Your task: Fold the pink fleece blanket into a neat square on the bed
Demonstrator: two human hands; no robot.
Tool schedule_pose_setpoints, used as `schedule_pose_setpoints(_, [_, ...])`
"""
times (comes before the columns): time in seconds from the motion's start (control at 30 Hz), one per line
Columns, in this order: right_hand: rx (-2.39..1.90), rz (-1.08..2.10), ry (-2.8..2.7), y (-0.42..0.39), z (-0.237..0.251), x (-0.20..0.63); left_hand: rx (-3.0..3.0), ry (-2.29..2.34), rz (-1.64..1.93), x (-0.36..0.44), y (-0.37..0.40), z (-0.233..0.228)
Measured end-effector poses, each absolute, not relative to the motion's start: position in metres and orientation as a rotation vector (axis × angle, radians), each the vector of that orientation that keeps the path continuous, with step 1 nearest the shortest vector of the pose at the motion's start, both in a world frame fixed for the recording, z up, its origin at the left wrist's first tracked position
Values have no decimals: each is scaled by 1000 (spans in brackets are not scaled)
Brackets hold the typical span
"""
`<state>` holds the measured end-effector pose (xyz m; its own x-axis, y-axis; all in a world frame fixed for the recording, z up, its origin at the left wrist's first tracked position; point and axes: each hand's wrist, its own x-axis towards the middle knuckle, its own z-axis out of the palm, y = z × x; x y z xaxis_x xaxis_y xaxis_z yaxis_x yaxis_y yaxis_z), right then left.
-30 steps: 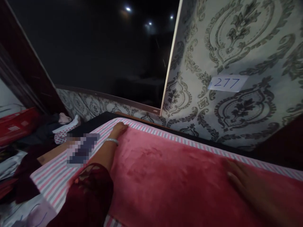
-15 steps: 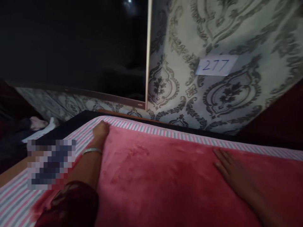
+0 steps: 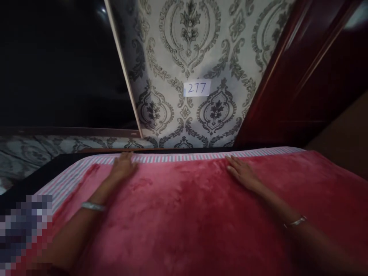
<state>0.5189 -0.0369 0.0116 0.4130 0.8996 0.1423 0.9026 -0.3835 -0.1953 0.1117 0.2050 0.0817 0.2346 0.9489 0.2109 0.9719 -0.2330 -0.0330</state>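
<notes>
- Left hand [image 3: 124, 168] has moved rightward from the red plush cloth [image 3: 178, 214]'s far-left corner; right hand [image 3: 243, 173] now reaches the striped edging [image 3: 178, 157].
- We see both hands palm-down, fingers slightly spread, no pinch visible.
- Cloth lies over the dark surface [image 3: 54, 165].
- Uneven pushing, we judge, could ruck or skew it.
- Our view has swung right; more dark-red panel [image 3: 287, 96] shows.

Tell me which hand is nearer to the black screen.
Left. The left hand is below the black screen, near its right end, at the far edge of the red blanket; the right hand is at that edge too, but well right of the screen.
</notes>
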Motion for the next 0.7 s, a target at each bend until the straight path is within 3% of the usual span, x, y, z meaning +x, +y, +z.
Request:
schedule_pose_setpoints(0.17, [-2644,-47,-1482,-67,11,533,-3074,-1110,-43,195,137,63])
schedule_pose_setpoints(0.37, [-2684,-65,-1458,-70,-4,524,-3256,-719,-157,305,71,47])
schedule_pose_setpoints(0.53, [-2701,-140,-1445,-66,-15,513,-3279,-663,-200,337,49,16])
schedule_pose_setpoints(0.7, [-2683,-161,-1440,-70,-21,514,-3164,-853,-222,299,74,9])
